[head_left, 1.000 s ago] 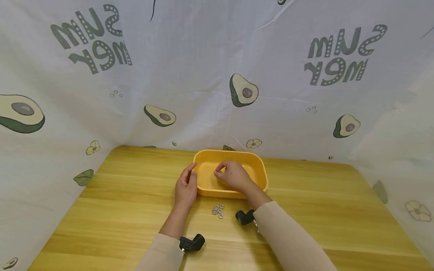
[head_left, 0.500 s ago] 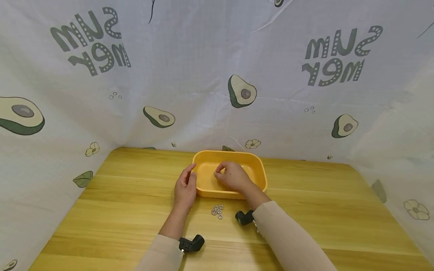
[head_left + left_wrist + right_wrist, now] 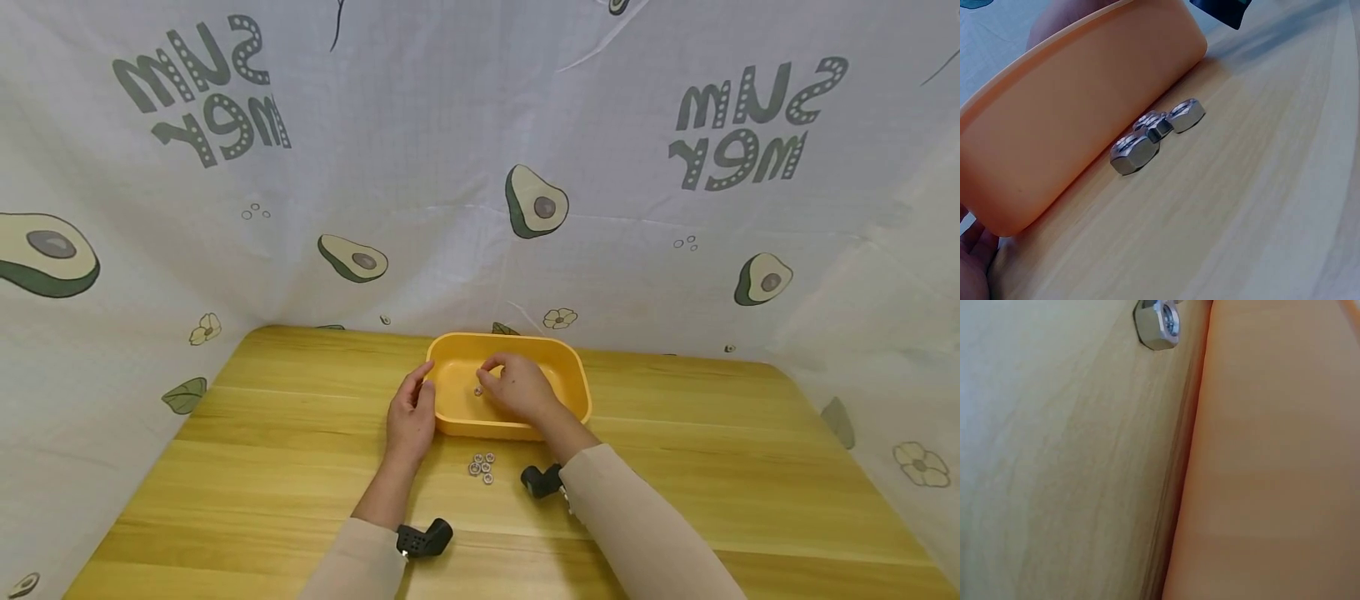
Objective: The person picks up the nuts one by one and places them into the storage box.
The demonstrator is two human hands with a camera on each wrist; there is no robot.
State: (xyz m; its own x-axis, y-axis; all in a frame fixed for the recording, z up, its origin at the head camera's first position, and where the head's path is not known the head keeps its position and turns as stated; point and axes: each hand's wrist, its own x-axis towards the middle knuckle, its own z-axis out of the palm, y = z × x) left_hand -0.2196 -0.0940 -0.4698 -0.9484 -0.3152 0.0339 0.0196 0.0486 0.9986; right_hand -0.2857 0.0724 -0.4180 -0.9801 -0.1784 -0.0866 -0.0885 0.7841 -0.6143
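A yellow rectangular tray (image 3: 480, 428) lies on the wooden table, looking orange in both wrist views. Against its left outer side rests my left hand (image 3: 412, 417), thumb and forefinger at the wall; some of its fingers (image 3: 974, 265) show at the corner in the left wrist view. Inside the tray a single hex nut (image 3: 477, 390) sits on the floor. My right hand (image 3: 517, 387) hovers just right of that nut, fingertips apart from it and gripping nothing visible. Several loose metal nuts (image 3: 481, 467) are grouped on the table in front of the tray.
A black wrist camera (image 3: 426, 539) sits on the left forearm, another black camera (image 3: 542, 481) on the right one, close to the loose nuts. Behind the table (image 3: 712, 467) hangs a white cloth (image 3: 450, 125) printed with avocados.
The right hand's fingers have parted from the nut they were pinching and drawn slightly right and up. That nut now sits on the tray floor. The left hand stays put.
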